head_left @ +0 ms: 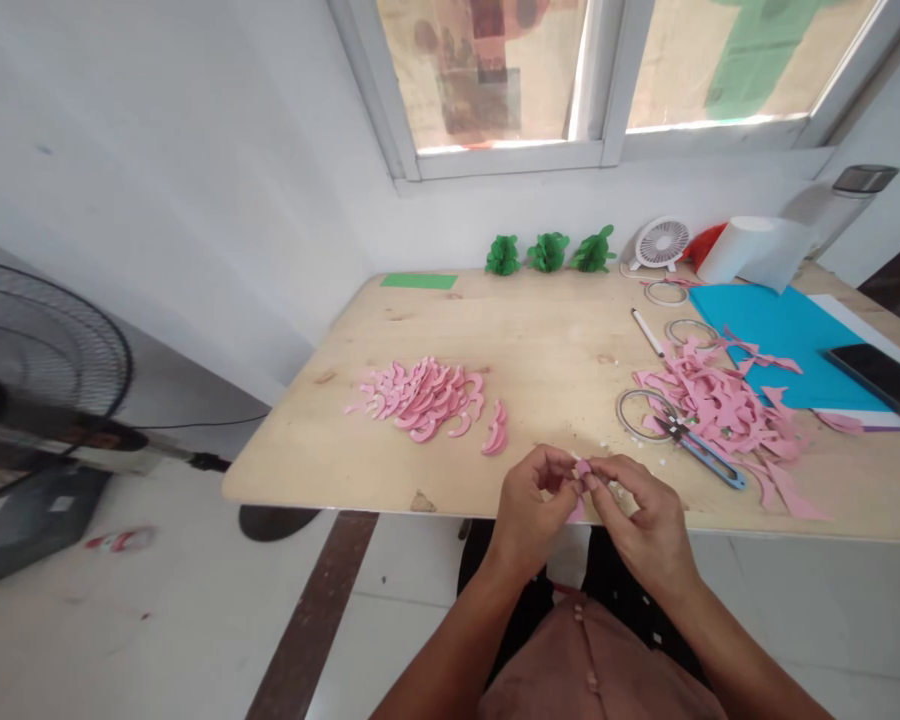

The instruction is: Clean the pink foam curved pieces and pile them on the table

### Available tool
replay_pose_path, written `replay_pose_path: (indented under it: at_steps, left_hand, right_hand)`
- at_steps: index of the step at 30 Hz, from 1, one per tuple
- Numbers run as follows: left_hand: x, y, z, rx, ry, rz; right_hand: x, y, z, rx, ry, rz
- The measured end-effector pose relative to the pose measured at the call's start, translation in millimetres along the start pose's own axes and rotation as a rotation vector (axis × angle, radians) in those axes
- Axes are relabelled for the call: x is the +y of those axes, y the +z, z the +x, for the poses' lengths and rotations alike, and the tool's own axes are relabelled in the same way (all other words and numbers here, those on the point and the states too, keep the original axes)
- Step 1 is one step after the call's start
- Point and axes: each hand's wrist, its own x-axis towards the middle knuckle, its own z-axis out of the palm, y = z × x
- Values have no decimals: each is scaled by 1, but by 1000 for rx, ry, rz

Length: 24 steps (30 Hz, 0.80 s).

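Near the table's front edge, my left hand (538, 500) and my right hand (643, 505) meet, pinching a small pink paper piece (583, 467) between their fingertips. Part of that piece hangs below the fingers, and its full shape is hidden. To the left lies a heap of curved pink paper pieces (427, 395). A small stack of pink crescents (496, 430) sits apart from it, closer to my left hand. Right of my hands spreads a pile of pink paper scraps (720, 400), with a blue utility knife (712, 458) and a tape ring (645, 415) at its near side.
Along the wall stand three green paper figures (548, 252), a small white fan (661, 243) and a white roll (739, 248). A green strip (420, 282) lies at the back left. Blue sheets (787, 345), a phone (881, 380) and a white pen (647, 332) are on the right.
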Motion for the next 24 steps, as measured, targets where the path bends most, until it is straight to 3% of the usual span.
replay_pose_path:
  at_steps: [11, 19, 24]
  left_hand:
    - [-6, 1, -1, 24, -22, -39]
    - [-7, 1, -3, 35, -6, -51]
    - [-3, 1, -5, 30, -71, -138]
  right_hand:
    - [0, -3, 2, 43, 21, -61]
    - [-2, -3, 4, 2, 31, -30]
    - [-1, -3, 2, 28, 16, -46]
